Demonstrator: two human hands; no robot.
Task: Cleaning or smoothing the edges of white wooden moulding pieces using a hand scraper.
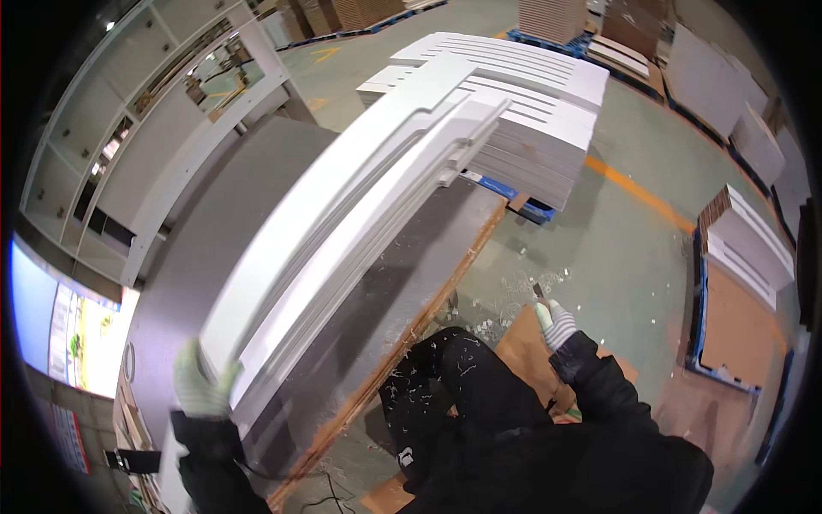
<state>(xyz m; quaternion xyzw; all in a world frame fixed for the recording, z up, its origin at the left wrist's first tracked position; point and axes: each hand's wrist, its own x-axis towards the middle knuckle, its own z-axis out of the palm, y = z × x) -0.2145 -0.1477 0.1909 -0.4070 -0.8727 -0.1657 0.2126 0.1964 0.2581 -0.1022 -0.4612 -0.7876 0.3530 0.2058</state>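
At the far left we see our gloved left hand [202, 383] gripping the near end of a long white panel [342, 231], which lies blurred and slanting across the grey worktable [214, 223] toward the stack of white slotted boards [531, 111] beyond. To the right, our gloved right hand [556, 324] hangs over the littered floor [616, 257], fingers closed around a small dark tool [539, 293].

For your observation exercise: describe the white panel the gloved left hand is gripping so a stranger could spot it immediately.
Start at the grey machine table on the left. A long white notched panel lies across it, its near end held by the gloved left hand. Unlike the stacked white slotted boards behind, it is blurred and slanted.
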